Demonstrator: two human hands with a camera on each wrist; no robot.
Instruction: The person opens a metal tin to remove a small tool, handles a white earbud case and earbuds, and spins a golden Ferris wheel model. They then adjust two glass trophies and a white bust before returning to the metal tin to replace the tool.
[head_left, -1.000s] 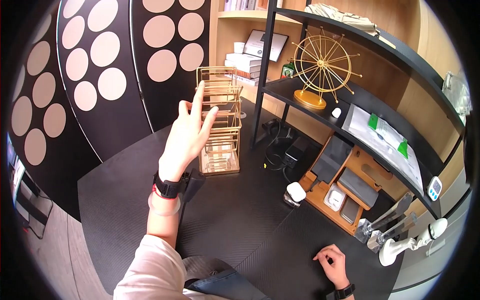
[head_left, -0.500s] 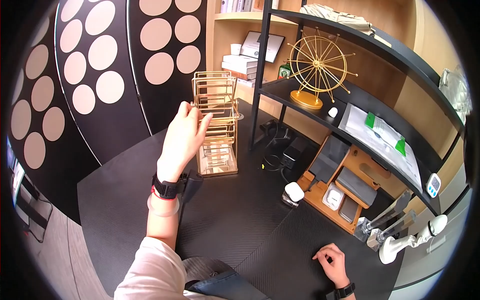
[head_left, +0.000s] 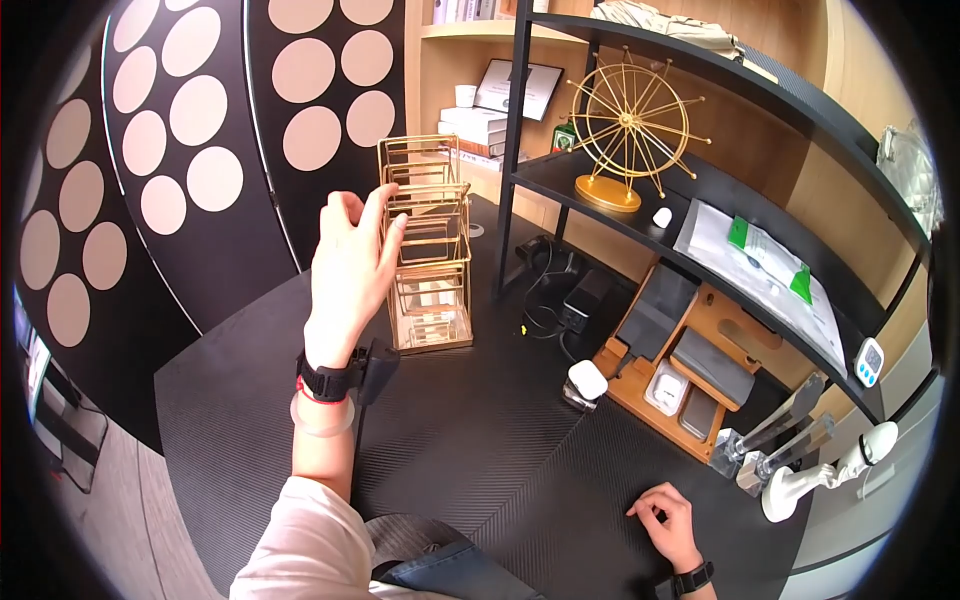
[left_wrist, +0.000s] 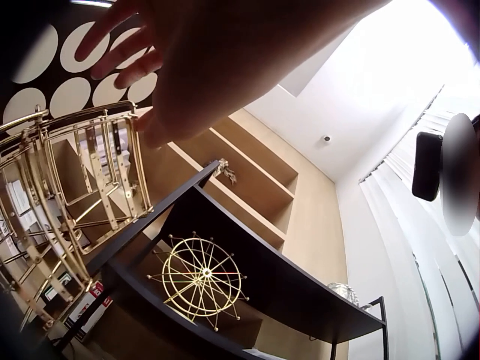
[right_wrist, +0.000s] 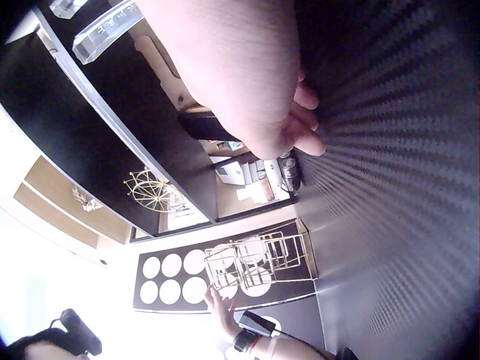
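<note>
L grip (head_left: 350, 262) by gold rack (head_left: 433, 264), blk shelf (head_left: 513, 170) nearby, wheel (head_left: 627, 120) on it

Wire stand (head_left: 430, 264) was gold. Worktop (head_left: 470, 420) was black, finely ribbed. Folding panels (head_left: 285, 215) were black, patterned with rows of pale beige circles. Spoked wheel (head_left: 626, 118) was gold, shelf unit (head_left: 514, 150) black, organizer (head_left: 740, 335) orange-brown. Timer (head_left: 869, 360) was white with blue buttons; sleeve (head_left: 300, 540) was off-white; left wristband (head_left: 325, 378) was black, cord (head_left: 318, 397) beneath red.
</note>
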